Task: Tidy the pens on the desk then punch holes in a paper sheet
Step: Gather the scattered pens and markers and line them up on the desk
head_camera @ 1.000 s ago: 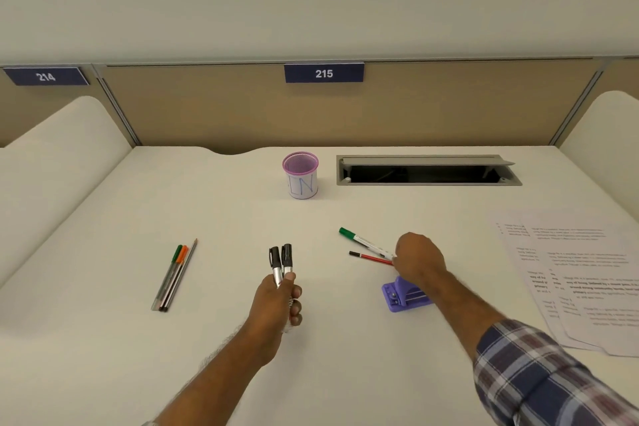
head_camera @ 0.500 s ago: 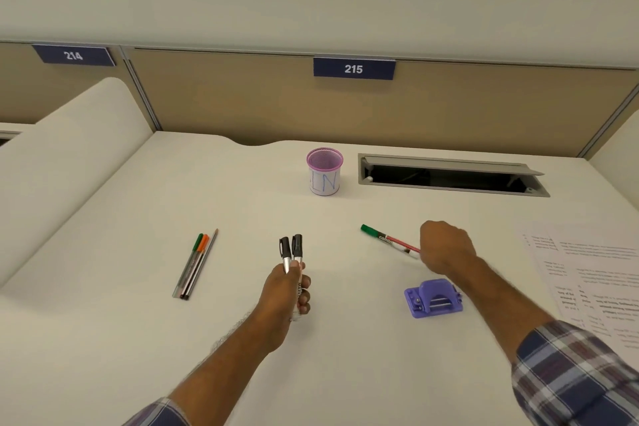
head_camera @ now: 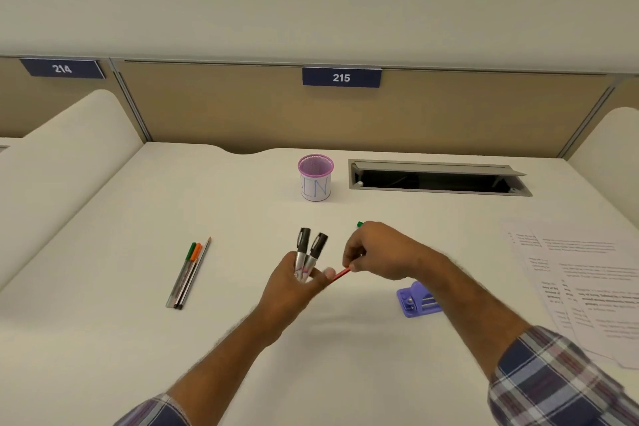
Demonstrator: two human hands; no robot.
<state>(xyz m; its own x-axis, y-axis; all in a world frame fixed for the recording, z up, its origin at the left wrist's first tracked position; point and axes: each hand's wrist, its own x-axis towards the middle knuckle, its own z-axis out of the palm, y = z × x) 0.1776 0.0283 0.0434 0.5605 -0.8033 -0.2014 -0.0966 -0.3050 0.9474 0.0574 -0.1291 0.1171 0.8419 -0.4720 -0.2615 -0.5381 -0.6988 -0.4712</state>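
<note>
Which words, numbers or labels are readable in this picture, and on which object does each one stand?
"214": white digits on the left blue plate on the partition.
"215": white digits on the middle blue plate on the partition.
Blue handwriting on the pen cup: perhaps "LN", not certain.
Printed text on the paper sheets: too small and blurred to read.

Hiding most of the green-capped pen [head_camera: 360, 224] behind the right hand [head_camera: 380, 252], centre frame. Covering the purple hole punch [head_camera: 413, 301] partly with the right forearm. Running off the right edge: paper sheets [head_camera: 594, 287], print too small for reading.
</note>
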